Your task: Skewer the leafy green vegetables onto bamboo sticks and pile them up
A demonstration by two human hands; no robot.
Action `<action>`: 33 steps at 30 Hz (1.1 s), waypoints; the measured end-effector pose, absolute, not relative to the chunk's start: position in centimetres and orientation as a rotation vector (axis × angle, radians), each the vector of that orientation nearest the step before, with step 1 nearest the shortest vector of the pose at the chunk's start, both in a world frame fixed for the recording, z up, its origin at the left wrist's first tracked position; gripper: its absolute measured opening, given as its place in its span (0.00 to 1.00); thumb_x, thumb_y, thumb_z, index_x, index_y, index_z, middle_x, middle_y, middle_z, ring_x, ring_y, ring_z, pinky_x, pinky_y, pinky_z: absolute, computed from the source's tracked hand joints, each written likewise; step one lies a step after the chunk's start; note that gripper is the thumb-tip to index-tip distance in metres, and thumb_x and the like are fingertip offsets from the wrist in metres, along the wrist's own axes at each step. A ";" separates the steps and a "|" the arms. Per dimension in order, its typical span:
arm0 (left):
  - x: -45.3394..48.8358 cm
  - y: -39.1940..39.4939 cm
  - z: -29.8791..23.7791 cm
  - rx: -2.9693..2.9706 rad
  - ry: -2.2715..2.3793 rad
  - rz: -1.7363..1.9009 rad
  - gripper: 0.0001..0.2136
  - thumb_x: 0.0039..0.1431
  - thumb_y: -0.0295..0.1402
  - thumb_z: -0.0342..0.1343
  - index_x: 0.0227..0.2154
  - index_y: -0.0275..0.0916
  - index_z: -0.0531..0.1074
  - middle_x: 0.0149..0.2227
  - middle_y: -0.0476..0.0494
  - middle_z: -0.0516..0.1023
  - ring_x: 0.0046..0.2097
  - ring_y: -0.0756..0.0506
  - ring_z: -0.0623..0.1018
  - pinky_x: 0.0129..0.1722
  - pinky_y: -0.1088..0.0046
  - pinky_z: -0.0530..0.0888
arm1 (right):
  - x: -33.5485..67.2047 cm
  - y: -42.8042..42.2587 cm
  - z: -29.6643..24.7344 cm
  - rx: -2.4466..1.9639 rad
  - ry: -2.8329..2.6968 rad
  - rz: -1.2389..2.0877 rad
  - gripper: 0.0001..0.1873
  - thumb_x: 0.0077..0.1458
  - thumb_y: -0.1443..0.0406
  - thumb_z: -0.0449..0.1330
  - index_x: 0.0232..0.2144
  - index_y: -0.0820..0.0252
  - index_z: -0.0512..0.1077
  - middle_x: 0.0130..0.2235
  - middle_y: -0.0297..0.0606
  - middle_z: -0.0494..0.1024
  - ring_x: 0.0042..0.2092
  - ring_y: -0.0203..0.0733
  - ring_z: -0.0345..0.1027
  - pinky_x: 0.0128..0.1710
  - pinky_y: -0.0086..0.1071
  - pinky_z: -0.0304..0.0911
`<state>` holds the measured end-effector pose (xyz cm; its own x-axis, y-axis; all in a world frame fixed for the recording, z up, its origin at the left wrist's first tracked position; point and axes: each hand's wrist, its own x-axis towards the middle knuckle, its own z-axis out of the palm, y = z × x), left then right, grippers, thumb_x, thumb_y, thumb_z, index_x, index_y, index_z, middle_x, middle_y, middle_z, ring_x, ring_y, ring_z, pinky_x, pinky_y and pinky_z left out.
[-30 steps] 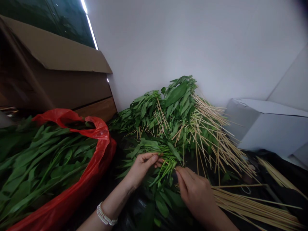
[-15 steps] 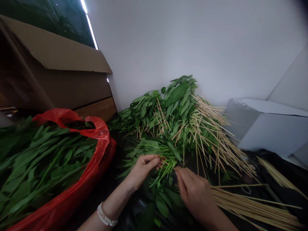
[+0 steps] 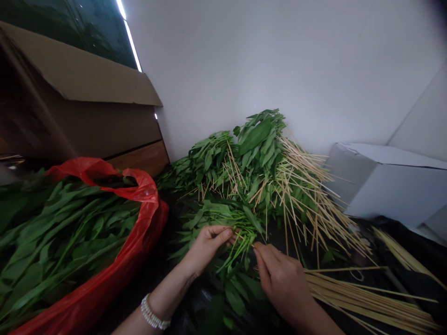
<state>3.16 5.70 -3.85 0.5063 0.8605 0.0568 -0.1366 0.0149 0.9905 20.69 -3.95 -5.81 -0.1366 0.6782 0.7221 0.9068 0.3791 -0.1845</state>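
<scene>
My left hand (image 3: 208, 245), with a beaded bracelet (image 3: 153, 312) on its wrist, is closed in a pinch at a row of leafy green stems (image 3: 244, 231) in the middle of the view. From the right, my right hand (image 3: 281, 274) pinches a thin bamboo skewer, whose short tan bit shows at the fingertips beside the stems. The skewer seems to run across the stems between both hands, though fingers and greens hide most of it. Loose leaves (image 3: 234, 298) hang below my hands.
A red plastic bag (image 3: 153, 223) full of leafy greens stands at left, before a cardboard box (image 3: 104, 125). Skewered greens (image 3: 258, 149) are heaped against the white wall. Loose skewers (image 3: 370, 298) lie at lower right, near a white box (image 3: 394, 190).
</scene>
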 end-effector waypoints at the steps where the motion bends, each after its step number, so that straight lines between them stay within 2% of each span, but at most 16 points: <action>1: 3.2 5.7 -3.9 1.320 0.701 0.891 0.12 0.52 0.41 0.63 0.32 0.36 0.81 0.29 0.44 0.81 0.30 0.50 0.74 0.32 0.78 0.68 | 20.7 -3.9 -5.8 -1.373 -1.888 -0.382 0.12 0.64 0.69 0.47 0.41 0.63 0.70 0.29 0.35 0.74 0.30 0.36 0.71 0.30 0.28 0.59; 12: 3.2 5.7 -4.3 1.294 0.695 0.886 0.12 0.53 0.40 0.62 0.34 0.36 0.81 0.30 0.43 0.81 0.31 0.51 0.73 0.33 0.78 0.68 | 20.6 -4.0 -5.5 -1.376 -1.886 -0.414 0.13 0.64 0.69 0.46 0.40 0.63 0.71 0.28 0.35 0.74 0.28 0.35 0.71 0.29 0.28 0.59; 22: 3.2 5.6 -4.2 1.331 0.713 0.875 0.13 0.54 0.41 0.61 0.31 0.35 0.80 0.29 0.43 0.80 0.31 0.49 0.72 0.34 0.76 0.68 | 20.6 -4.0 -5.7 -1.359 -1.877 -0.395 0.13 0.63 0.70 0.47 0.41 0.64 0.71 0.29 0.36 0.74 0.30 0.35 0.71 0.31 0.27 0.61; 33: 3.6 5.2 -4.0 1.333 0.701 0.855 0.13 0.53 0.42 0.61 0.28 0.34 0.80 0.26 0.45 0.78 0.29 0.50 0.70 0.33 0.77 0.66 | 20.5 -3.9 -5.9 -1.374 -1.872 -0.408 0.12 0.63 0.70 0.47 0.40 0.62 0.70 0.28 0.35 0.74 0.28 0.35 0.70 0.28 0.28 0.59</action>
<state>3.56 5.16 -4.01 0.5274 0.8486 0.0415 -0.1256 0.0296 0.9916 20.54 -3.93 -5.89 -0.1283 0.6684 0.7326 0.9124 0.3690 -0.1769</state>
